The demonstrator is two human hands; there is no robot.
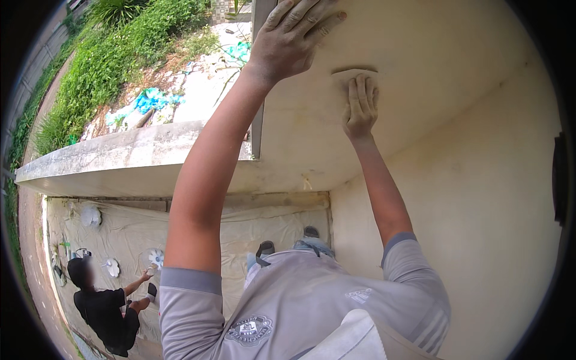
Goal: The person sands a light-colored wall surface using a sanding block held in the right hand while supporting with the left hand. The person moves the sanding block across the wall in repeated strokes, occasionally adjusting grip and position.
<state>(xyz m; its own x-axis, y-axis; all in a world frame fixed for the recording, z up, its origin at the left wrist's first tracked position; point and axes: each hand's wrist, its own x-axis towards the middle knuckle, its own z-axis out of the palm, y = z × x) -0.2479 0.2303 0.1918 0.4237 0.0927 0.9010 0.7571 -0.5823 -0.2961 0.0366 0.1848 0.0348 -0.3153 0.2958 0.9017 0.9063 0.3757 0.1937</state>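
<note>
My right hand (360, 108), dusty with pale powder, presses a sheet of sandpaper (354, 73) flat against the cream wall (420, 57). The sheet is pale with a dark curved upper edge, and my fingers cover its lower part. Higher up and to the left, my left hand (293, 39) is also coated in dust. Its fingers are stretched out along the wall beside the window opening's edge, and nothing shows in it.
A concrete sill (138, 147) juts out at the left, with plants and blue-green litter beyond. Below, a plastic sheet (198, 240) covers the floor. A person in black (108, 306) reaches toward a white flower-shaped piece (155, 258). Another wall (480, 198) stands at my right.
</note>
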